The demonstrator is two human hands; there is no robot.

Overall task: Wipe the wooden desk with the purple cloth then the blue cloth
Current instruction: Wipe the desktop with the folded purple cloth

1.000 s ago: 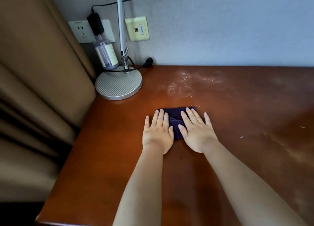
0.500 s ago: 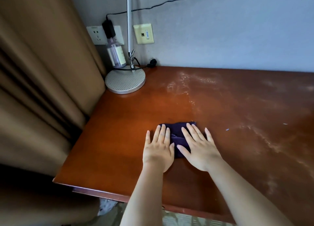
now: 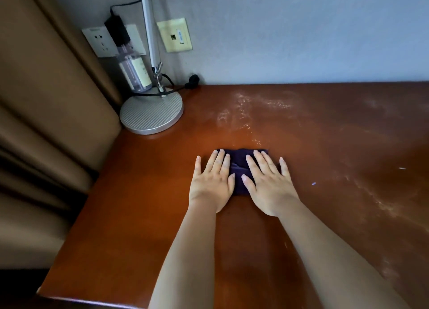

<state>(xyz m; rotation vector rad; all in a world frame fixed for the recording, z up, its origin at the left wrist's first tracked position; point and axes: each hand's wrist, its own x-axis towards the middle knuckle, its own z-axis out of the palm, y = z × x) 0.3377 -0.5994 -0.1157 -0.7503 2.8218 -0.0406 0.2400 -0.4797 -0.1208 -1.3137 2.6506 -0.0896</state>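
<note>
Both hands flat, fingers straight, pressing the purple cloth [image 3: 241, 169] on the bench [image 3: 139, 215]: left hand [image 3: 212, 185], right hand [image 3: 267, 185]. Cloth has slid slightly back toward the wall since half a second ago (purple pass ongoing). White smears [image 3: 250, 109] ahead remain; blue cloth not visible.

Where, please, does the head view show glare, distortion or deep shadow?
Head view: pale sheen streaks the wooden desk beyond the purple cloth; wide-angle bending tilts the lamp pole; the curtain folds at left fall into dark shadow.
</note>
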